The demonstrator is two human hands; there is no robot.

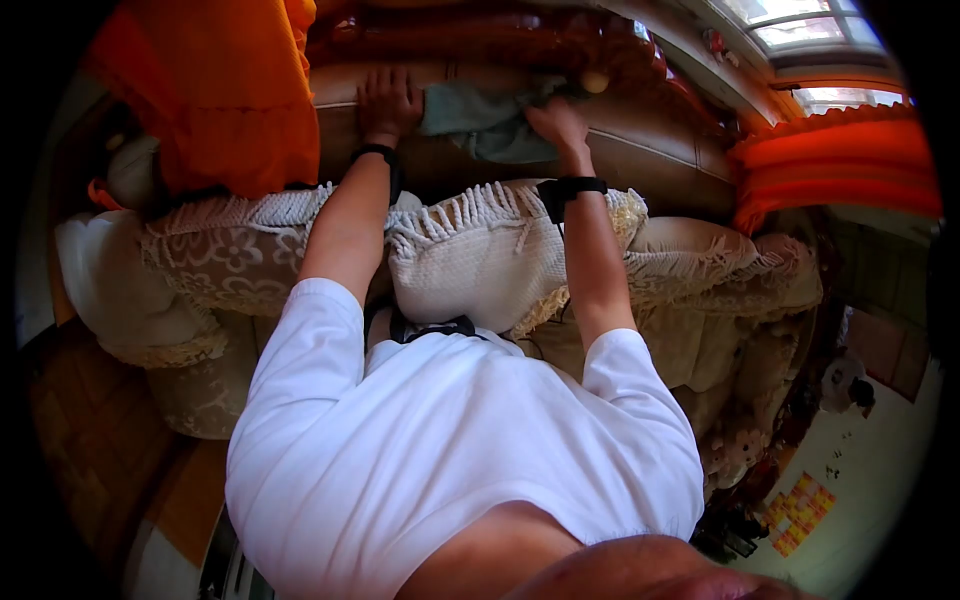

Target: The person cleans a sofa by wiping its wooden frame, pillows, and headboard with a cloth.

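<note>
My left hand [390, 103] lies flat with its fingers spread on the brown leather backrest [660, 165] of a sofa, just left of a grey-green cloth [490, 122]. The right end of that crumpled cloth is under my right hand [560, 125], whose fingers are bent onto it. Both forearms reach over a white fringed cover [480, 260] draped along the seat. Each wrist wears a black band.
An orange curtain [220, 90] hangs at the left, close to my left arm. Another orange curtain [840, 160] is below the window [810, 25] at the right. Carved dark wood [480, 38] runs along the top of the backrest. Patterned covers [240, 250] lie on the seats.
</note>
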